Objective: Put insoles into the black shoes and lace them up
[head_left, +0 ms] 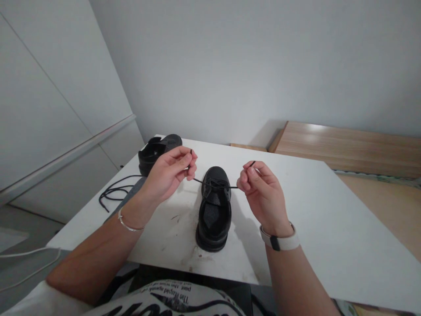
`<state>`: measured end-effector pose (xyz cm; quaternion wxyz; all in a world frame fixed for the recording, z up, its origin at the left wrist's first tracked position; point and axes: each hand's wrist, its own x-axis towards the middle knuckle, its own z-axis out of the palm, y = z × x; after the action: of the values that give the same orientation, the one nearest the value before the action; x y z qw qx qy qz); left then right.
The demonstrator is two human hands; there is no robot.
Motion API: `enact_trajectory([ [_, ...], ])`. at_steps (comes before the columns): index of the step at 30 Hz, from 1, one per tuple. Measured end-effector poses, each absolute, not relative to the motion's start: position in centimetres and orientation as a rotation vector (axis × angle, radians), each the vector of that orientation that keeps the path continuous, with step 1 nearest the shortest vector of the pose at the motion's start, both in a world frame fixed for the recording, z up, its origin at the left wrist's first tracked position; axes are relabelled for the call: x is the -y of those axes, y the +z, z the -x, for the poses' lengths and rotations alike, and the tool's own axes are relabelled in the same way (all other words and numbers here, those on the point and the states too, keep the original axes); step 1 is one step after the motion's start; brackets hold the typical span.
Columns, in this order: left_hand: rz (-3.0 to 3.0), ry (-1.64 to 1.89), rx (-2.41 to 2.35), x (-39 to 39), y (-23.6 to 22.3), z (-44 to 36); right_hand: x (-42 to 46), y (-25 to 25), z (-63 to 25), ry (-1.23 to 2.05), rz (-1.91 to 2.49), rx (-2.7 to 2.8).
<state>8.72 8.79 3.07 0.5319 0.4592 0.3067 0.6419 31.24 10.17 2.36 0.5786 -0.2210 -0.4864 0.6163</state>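
Item 1: black shoe (pixel 213 210), centre of white table (pixel 329 228), heel twd the person, toe away, so the eyelets face both hands.
Item 2: lace (pixel 215 184), threaded thru the shoe's front, pulled out taut to each side.
L hand (pixel 171 173): thumb & fingers pinched on the lace's L end, tip poking up.
R hand (pixel 261 188): same pinch on the R end.
Item 3: 2nd shoe (pixel 158 151), far L corner.
Item 4: loose spare lace (pixel 115 191) just beside it.
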Motion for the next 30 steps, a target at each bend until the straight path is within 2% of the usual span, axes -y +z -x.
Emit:
enact_trajectory([
  [6,-1.225,1.660,-1.051,-9.0,-0.2,-4.7,-10.8,-1.9,-36.3,1.168,0.756,1.127],
  [10,-1.725,1.417,-1.313,-8.3,-0.2,-4.7,-10.2,-2.8,-36.9,1.060,0.953,1.400],
  [14,-2.199,1.123,-1.287,-7.6,-0.2,-6.2,-9.4,-2.1,-35.3,0.802,1.047,1.846],
  [18,-2.455,0.983,-1.204,-7.4,-0.9,-7.4,-9.0,-1.5,-33.9,0.521,1.007,2.121],
  [23,-2.617,0.838,-1.206,-7.5,-0.9,-8.4,-8.9,-1.0,-32.9,0.326,0.972,2.262],
  [28,-2.791,0.990,-1.282,-7.5,-0.3,-9.3,-8.6,-0.4,-32.1,-0.096,0.981,2.330],
  [30,-2.798,1.041,-1.322,-7.4,-0.5,-9.7,-8.6,-0.4,-32.0,-0.090,1.002,2.328],
])
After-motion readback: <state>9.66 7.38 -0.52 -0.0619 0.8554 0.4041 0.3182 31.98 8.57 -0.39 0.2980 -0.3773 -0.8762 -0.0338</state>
